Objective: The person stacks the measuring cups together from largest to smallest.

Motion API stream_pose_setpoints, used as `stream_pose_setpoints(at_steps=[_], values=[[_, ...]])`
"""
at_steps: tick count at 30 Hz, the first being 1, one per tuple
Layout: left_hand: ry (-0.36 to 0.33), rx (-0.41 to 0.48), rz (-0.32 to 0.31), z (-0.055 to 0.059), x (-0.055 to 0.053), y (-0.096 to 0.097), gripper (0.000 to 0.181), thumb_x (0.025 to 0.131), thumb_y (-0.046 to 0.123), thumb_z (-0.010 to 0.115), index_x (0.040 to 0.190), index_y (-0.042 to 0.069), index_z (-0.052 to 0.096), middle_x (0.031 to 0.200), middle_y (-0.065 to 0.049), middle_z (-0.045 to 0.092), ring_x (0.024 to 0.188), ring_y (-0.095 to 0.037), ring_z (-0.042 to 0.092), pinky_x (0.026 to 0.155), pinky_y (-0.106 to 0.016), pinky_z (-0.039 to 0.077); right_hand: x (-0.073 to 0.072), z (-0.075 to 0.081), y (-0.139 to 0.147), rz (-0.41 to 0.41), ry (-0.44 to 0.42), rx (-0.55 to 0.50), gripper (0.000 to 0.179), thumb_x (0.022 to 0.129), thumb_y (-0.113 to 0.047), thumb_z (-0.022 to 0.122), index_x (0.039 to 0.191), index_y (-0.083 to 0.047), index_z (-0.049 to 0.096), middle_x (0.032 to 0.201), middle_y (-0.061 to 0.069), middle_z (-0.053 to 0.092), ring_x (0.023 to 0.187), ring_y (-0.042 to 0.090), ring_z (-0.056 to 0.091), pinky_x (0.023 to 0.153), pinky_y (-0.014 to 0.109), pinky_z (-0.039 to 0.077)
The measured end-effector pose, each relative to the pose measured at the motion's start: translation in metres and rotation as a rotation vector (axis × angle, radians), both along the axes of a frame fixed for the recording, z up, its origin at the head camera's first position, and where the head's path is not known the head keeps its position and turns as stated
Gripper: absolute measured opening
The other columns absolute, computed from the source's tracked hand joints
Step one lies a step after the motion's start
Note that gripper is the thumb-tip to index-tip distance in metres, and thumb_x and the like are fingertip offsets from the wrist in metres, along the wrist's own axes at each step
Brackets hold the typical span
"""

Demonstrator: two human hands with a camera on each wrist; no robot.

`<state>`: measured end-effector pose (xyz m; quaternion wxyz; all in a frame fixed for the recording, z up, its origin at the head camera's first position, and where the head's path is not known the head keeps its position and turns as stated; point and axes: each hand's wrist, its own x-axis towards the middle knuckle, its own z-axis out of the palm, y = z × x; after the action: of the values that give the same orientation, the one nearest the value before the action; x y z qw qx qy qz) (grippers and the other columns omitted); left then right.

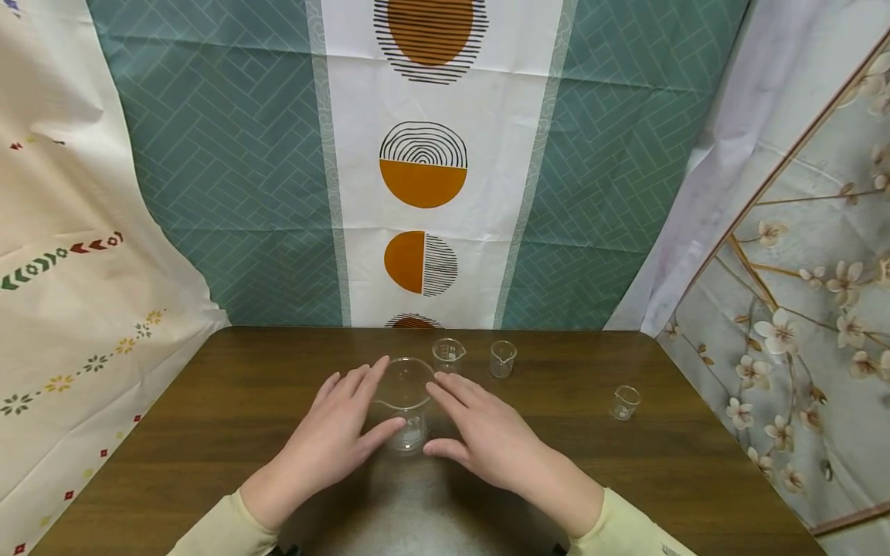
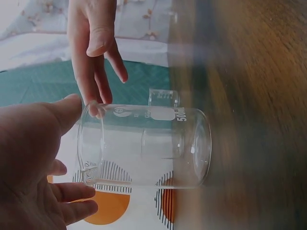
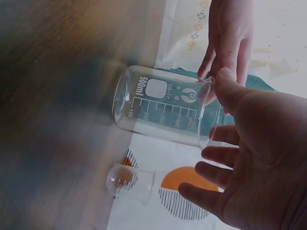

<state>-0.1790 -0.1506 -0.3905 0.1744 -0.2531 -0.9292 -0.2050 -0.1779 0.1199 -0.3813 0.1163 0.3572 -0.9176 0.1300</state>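
A large clear glass beaker (image 1: 410,434) stands upright on the brown table, its rim uppermost. White "500ml" print and a graduated scale show on its wall (image 3: 160,105) in the right wrist view. My left hand (image 1: 337,440) is at the left of the beaker's rim, fingers extended and thumb apart. Across from it, my right hand (image 1: 483,432) is held at the right side, its fingers also loosely straight. Neither hand is curled round the glass; whether any fingertip touches the rim, I cannot tell.
Two smaller beakers, one (image 1: 448,353) just behind the large one and another (image 1: 503,359) to its right, stand toward the table's back edge. A third small beaker (image 1: 625,402) is farther right. Patterned cloth (image 1: 424,262) hangs behind the table (image 1: 229,432).
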Motion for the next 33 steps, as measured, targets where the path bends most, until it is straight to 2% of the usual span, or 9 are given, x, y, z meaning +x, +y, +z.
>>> stream_pose_setpoints(at_steps=[6,14,27,33], values=[[0.006,-0.003,-0.012,0.001,0.003,0.003,0.092,0.1,0.045,0.083,0.171,0.008,0.037,0.155,-0.022,0.058,0.146,-0.041,0.054,0.126,-0.069,0.027,0.007,0.001,0.005,-0.001,0.016,0.005,0.079,0.104,-0.055,0.072,0.164,-0.007,0.052,0.171,0.013,0.046,0.157,0.034,0.044,0.121,0.053,0.045],[0.018,-0.012,-0.018,0.0,0.005,0.006,0.093,0.1,0.046,0.084,0.171,0.008,0.037,0.155,-0.02,0.058,0.145,-0.038,0.056,0.125,-0.07,0.028,0.012,0.0,0.011,0.004,0.033,-0.014,0.079,0.103,-0.053,0.075,0.163,-0.006,0.053,0.17,0.014,0.047,0.156,0.035,0.045,0.119,0.054,0.047],[0.034,-0.012,-0.031,-0.003,0.0,0.012,0.099,0.096,0.052,0.086,0.17,0.006,0.039,0.15,-0.016,0.061,0.138,-0.032,0.061,0.125,-0.068,0.03,0.023,-0.003,0.018,-0.005,0.007,-0.009,0.081,0.103,-0.057,0.073,0.165,-0.009,0.051,0.172,0.01,0.045,0.159,0.031,0.041,0.119,0.053,0.047],[0.01,-0.009,-0.035,-0.003,-0.002,0.016,0.1,0.095,0.054,0.086,0.169,0.005,0.04,0.15,-0.016,0.061,0.138,-0.032,0.061,0.125,-0.068,0.031,0.029,-0.002,0.02,-0.003,-0.002,-0.005,0.079,0.105,-0.058,0.069,0.166,-0.01,0.05,0.173,0.008,0.043,0.161,0.029,0.038,0.12,0.052,0.047]])
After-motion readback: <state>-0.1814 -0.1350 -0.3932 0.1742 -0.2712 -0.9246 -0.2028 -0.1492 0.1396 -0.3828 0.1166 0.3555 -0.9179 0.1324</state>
